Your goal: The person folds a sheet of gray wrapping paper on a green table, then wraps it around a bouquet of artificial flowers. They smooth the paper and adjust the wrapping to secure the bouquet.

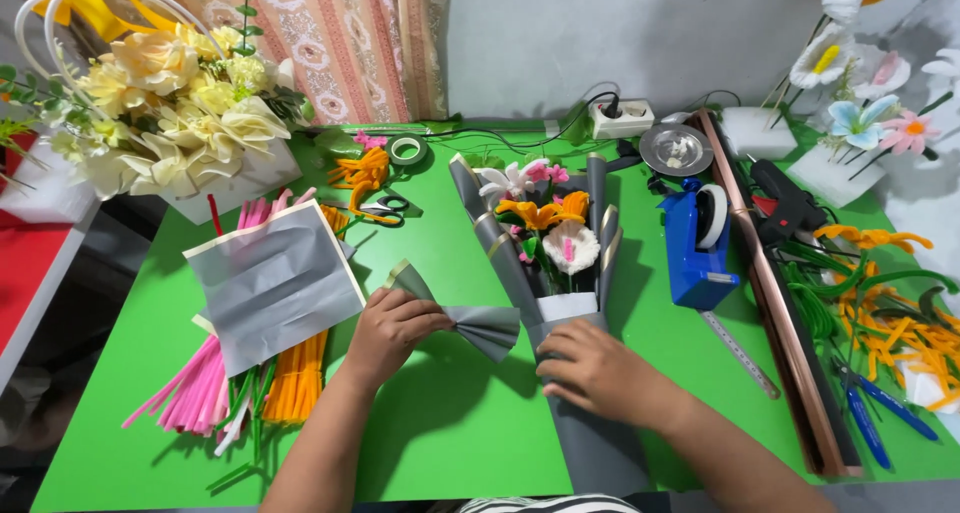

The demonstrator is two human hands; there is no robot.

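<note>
Left hand pinches a folded grey paper fan at its gathered middle, fingers curled shut around it, just above the green table. The fan spreads out on both sides of the grip, and its right wing points toward the bouquet.

Right hand lies palm down on the grey wrap at the bouquet's lower stem part, fingers loosely bent and pressing on the paper; whether it actually grips anything I cannot tell. The bouquet lies flat near table centre, heads away from the person, with orange, white and pink pipe-cleaner flowers inside grey paper strips.

Left of the hands: a sheet of grey paper rests over a pile of pink and orange pipe cleaners. Behind it are scissors, a green tape roll and a basket of cream flowers.

Right of the bouquet: a blue tape dispenser, a ruler, a long copper-edged roll, a black glue gun, a metal dish, a power strip, blue pliers and loose orange and green pipe-cleaner scraps.
</note>
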